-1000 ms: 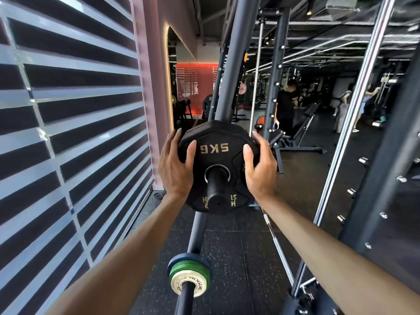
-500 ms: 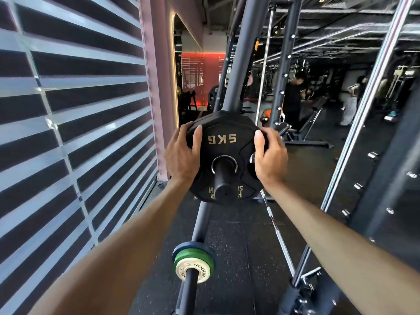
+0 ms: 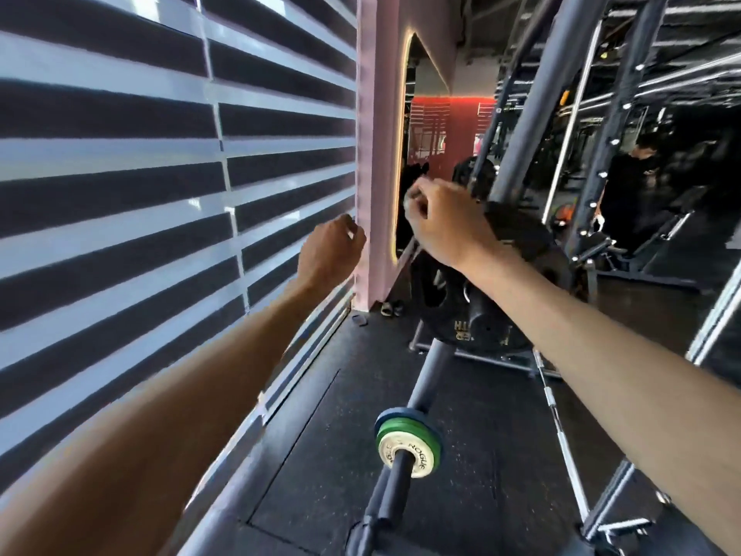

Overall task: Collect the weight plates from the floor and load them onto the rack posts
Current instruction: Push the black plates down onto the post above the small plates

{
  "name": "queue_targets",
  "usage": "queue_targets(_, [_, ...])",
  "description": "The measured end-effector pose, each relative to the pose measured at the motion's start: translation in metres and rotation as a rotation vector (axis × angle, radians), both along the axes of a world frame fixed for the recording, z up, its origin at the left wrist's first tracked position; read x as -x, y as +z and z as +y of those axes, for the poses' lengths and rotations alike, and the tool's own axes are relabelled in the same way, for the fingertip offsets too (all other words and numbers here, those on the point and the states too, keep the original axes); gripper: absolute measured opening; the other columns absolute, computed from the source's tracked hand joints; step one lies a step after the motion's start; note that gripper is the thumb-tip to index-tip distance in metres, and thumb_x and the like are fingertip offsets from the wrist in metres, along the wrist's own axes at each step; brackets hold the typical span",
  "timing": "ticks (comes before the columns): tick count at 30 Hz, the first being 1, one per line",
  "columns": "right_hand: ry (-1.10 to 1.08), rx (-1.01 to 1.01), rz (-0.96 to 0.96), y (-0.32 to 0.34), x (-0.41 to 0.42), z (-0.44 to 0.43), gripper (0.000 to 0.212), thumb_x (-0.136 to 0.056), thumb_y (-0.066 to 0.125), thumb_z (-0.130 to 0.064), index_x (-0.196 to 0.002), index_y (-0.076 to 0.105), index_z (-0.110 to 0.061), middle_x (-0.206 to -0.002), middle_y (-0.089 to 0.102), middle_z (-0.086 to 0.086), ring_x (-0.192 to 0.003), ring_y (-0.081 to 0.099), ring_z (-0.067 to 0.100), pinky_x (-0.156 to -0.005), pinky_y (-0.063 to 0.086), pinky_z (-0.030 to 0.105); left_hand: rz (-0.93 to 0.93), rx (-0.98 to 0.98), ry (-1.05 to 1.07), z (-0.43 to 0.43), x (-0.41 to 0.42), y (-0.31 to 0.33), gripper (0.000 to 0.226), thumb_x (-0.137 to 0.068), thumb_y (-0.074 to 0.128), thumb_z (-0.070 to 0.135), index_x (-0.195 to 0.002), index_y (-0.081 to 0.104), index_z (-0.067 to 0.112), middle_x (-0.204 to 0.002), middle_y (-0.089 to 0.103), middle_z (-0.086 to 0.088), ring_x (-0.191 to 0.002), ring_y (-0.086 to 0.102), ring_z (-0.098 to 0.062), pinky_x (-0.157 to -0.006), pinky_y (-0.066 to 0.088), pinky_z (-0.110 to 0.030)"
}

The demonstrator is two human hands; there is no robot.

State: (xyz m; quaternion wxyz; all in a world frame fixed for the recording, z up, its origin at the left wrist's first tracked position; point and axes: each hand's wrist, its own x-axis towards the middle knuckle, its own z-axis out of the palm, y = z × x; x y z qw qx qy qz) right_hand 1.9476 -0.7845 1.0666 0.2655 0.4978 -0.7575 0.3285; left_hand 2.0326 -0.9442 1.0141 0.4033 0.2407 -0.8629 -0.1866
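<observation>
A black weight plate point(image 3: 525, 250) sits on an upper post point(image 3: 481, 315) of the rack, partly covered by my right forearm. My right hand point(image 3: 441, 222) is raised just left of the plate's top edge, fingers loosely curled, holding nothing. Further left, in front of the window blinds, my left hand point(image 3: 333, 254) is also empty with loosely curled fingers. Neither hand touches the plate. On a lower post point(image 3: 391, 491) sit small green and white plates point(image 3: 409, 445).
Striped blinds point(image 3: 120, 194) and a pink pillar point(image 3: 377, 154) close off the left. The grey rack upright point(image 3: 533, 114) rises behind the plate. A barbell point(image 3: 557, 419) lies on the black rubber floor. A person point(image 3: 629, 186) stands at the back right among machines.
Both hands let go of the black plate and drew away up and to the left. The plate stays on its post. The view swung left.
</observation>
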Motion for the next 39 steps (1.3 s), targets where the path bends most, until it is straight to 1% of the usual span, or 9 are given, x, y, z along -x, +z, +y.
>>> queue_targets(3, [0.079,-0.162,-0.149,-0.030,-0.022,-0.064,0.027,-0.104,0.041,-0.028,-0.100,0.062,-0.012,-0.083,0.065,0.002,-0.072,0.062,0.019,-0.061,0.041,0.027,-0.213,-0.023,0.067,-0.053,-0.032,-0.026,0.025,-0.094,0.048,0.034,-0.084,0.065,0.018,-0.091,0.071,-0.008,-0.082,0.067,-0.031,-0.073,0.057,-0.038])
queue_targets(5, [0.094,-0.304,-0.218,-0.068,-0.031,-0.112,0.027,-0.103,0.040,-0.030,-0.096,0.059,-0.012,-0.083,0.064,0.004,-0.074,0.061,0.023,-0.058,0.039,0.029,-0.336,-0.038,0.074,-0.090,-0.055,-0.052,0.025,-0.095,0.047,0.028,-0.089,0.066,0.013,-0.089,0.069,-0.009,-0.080,0.067,-0.030,-0.072,0.056,-0.037])
queue_targets(12, [0.106,-0.723,-0.570,-0.235,-0.075,-0.252,0.024,-0.099,0.046,-0.029,-0.084,0.055,-0.013,-0.082,0.060,0.005,-0.078,0.059,0.026,-0.068,0.040,0.030,-0.668,-0.319,0.108,-0.227,-0.103,-0.190,0.029,-0.094,0.048,0.026,-0.094,0.066,0.003,-0.093,0.072,-0.018,-0.082,0.070,-0.034,-0.073,0.058,-0.041])
queue_targets(17, [0.081,-0.910,-0.828,-0.331,-0.092,-0.315,0.029,-0.099,0.046,-0.027,-0.094,0.063,-0.004,-0.089,0.073,0.017,-0.079,0.072,0.033,-0.069,0.058,0.042,-0.809,-0.571,-0.024,-0.281,-0.117,-0.267,0.029,-0.093,0.047,0.014,-0.098,0.064,-0.008,-0.095,0.071,-0.025,-0.084,0.071,-0.039,-0.065,0.056,-0.038])
queue_targets(22, [0.054,-0.964,-1.006,-0.403,-0.092,-0.345,0.029,-0.099,0.050,-0.031,-0.101,0.064,-0.006,-0.090,0.074,0.018,-0.081,0.073,0.035,-0.068,0.059,0.045,-0.939,-0.810,-0.097,-0.312,-0.117,-0.361,0.032,-0.094,0.049,0.021,-0.101,0.063,-0.008,-0.087,0.071,-0.023,-0.069,0.070,-0.034,-0.059,0.057,-0.039])
queue_targets(25, [0.010,-0.990,-1.138,-0.449,-0.079,-0.362,0.029,-0.099,0.048,-0.032,-0.105,0.063,-0.009,-0.091,0.075,0.017,-0.083,0.074,0.034,-0.069,0.061,0.047,-0.927,-0.879,-0.049,-0.329,-0.104,-0.408,0.030,-0.096,0.051,0.020,-0.106,0.062,-0.007,-0.085,0.067,-0.015,-0.079,0.070,-0.032,-0.072,0.060,-0.038])
queue_targets(27, [-0.012,-0.999,-1.214,-0.476,-0.065,-0.379,0.029,-0.099,0.048,-0.031,-0.109,0.063,-0.008,-0.095,0.075,0.017,-0.084,0.074,0.032,-0.070,0.060,0.046,-0.938,-0.920,-0.050,-0.349,-0.087,-0.432,0.028,-0.097,0.051,0.022,-0.100,0.064,-0.002,-0.079,0.066,-0.011,-0.069,0.068,-0.026,-0.074,0.060,-0.039])
queue_targets(31, [-0.074,-0.953,-1.324,-0.510,-0.017,-0.426,0.028,-0.099,0.049,-0.027,-0.111,0.063,-0.006,-0.101,0.074,0.016,-0.080,0.068,0.023,-0.057,0.049,0.027,-0.994,-0.992,-0.091,-0.412,-0.028,-0.467,0.022,-0.093,0.049,0.018,-0.078,0.059,0.005,-0.072,0.067,-0.015,-0.056,0.065,-0.027,-0.067,0.061,-0.047])
queue_targets(39, [-0.188,-0.846,-1.466,-0.533,0.123,-0.522,0.014,-0.098,0.048,-0.026,-0.090,0.057,-0.018,-0.089,0.074,0.011,-0.076,0.071,0.027,-0.051,0.044,0.027,-1.028,-1.056,-0.144,-0.516,0.118,-0.480,0.023,-0.099,0.045,0.016,-0.097,0.062,0.000,-0.078,0.066,-0.018,-0.056,0.062,-0.024,-0.053,0.054,-0.038])
